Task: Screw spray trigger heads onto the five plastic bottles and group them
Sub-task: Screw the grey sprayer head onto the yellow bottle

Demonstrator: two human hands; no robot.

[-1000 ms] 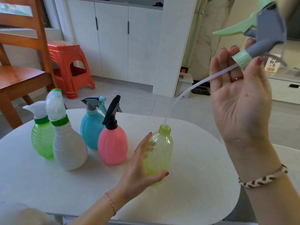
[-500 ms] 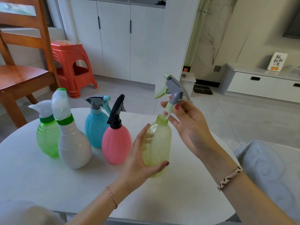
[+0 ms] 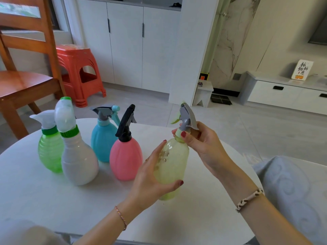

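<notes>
My left hand [image 3: 150, 181] wraps around a pale yellow-green bottle [image 3: 172, 167] standing on the white table [image 3: 53, 200]. A grey trigger head with a light green lever [image 3: 184, 115] sits on the bottle's neck, and my right hand [image 3: 201, 142] pinches its collar. To the left stand a pink bottle with a black trigger [image 3: 126, 156], a blue bottle with a grey trigger [image 3: 102, 138], a white bottle with a green collar [image 3: 77, 160] and a green bottle with a white trigger [image 3: 49, 149], close together.
A wooden chair [image 3: 23, 82] and a red plastic stool [image 3: 79, 73] stand beyond the table's far left. White cabinets [image 3: 127, 46] line the back wall. A pale blue cushion [image 3: 292, 191] lies at the table's right edge.
My right hand has come down from high on the right, feeding the trigger head's tube into the yellow-green bottle until the head sits on its neck. My left hand kept hold of the bottle.
</notes>
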